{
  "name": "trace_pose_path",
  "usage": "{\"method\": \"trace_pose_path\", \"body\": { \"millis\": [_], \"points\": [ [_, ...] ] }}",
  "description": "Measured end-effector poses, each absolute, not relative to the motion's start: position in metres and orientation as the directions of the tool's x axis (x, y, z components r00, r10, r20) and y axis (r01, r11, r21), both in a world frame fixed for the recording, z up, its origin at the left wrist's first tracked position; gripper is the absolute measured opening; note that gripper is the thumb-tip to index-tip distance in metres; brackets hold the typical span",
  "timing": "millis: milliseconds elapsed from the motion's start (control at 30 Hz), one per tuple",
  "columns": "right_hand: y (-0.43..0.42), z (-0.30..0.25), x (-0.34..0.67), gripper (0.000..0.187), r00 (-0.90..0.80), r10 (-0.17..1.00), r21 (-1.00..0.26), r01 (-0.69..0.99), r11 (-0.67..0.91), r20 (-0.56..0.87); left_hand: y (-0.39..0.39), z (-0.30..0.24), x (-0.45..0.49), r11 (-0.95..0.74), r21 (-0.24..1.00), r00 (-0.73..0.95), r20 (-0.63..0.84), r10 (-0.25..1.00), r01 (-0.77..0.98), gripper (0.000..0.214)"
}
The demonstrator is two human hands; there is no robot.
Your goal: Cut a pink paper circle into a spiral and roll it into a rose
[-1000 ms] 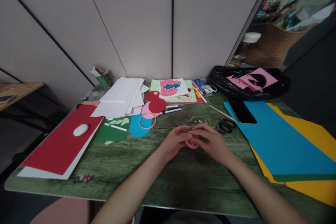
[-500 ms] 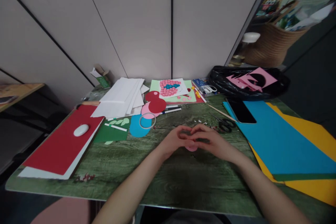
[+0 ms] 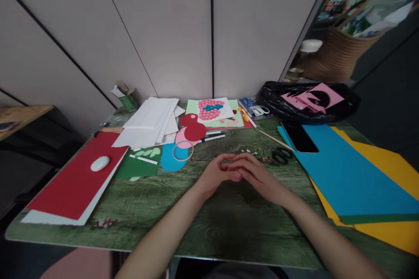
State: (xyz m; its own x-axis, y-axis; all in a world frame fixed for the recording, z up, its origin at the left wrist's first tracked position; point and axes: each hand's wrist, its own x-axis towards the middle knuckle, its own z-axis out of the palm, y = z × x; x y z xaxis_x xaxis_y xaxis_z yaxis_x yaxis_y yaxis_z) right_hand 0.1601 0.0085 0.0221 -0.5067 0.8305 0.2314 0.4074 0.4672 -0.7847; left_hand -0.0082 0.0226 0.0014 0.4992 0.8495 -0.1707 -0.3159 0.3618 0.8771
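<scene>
My left hand (image 3: 213, 175) and my right hand (image 3: 259, 175) meet at the middle of the green table (image 3: 229, 222), with fingers curled and fingertips pressed together. Between them they pinch a small pink paper coil (image 3: 237, 178). Only a sliver of it shows under the fingers. Both forearms reach in from the near edge.
Black scissors (image 3: 281, 155), a wooden stick (image 3: 276, 140) and a phone (image 3: 299, 137) on blue (image 3: 347, 174) and yellow sheets (image 3: 393, 168) lie right. Left are a red sheet (image 3: 72, 187), white papers (image 3: 150, 120), a tape ring (image 3: 183, 151) and paper circles (image 3: 194, 130). A heart card (image 3: 212, 109) lies behind.
The pink coil showed plainly between my fingers a second ago. My hands have closed together over it and it is almost hidden now. They have hardly shifted on the table.
</scene>
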Motion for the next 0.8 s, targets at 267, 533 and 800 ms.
{"method": "trace_pose_path", "body": {
  "millis": [267, 533, 800],
  "points": [
    [0.009, 0.020, 0.158, 0.015, -0.393, 0.875, -0.814, 0.384, 0.436, 0.283, 0.018, 0.008, -0.006, 0.153, 0.973, 0.406, -0.072, 0.911, -0.171, 0.054],
    [0.010, 0.018, 0.160, 0.010, -0.304, 0.912, -0.852, 0.363, 0.378, 0.275, 0.012, 0.014, -0.004, -0.053, 0.998, 0.401, 0.059, 0.914, -0.025, 0.045],
    [0.014, 0.006, 0.160, 0.021, -0.313, 0.943, -0.958, 0.215, 0.189, 0.115, 0.006, 0.010, -0.003, -0.407, 0.868, 0.343, 0.305, 0.888, 0.284, 0.027]
  ]
}}
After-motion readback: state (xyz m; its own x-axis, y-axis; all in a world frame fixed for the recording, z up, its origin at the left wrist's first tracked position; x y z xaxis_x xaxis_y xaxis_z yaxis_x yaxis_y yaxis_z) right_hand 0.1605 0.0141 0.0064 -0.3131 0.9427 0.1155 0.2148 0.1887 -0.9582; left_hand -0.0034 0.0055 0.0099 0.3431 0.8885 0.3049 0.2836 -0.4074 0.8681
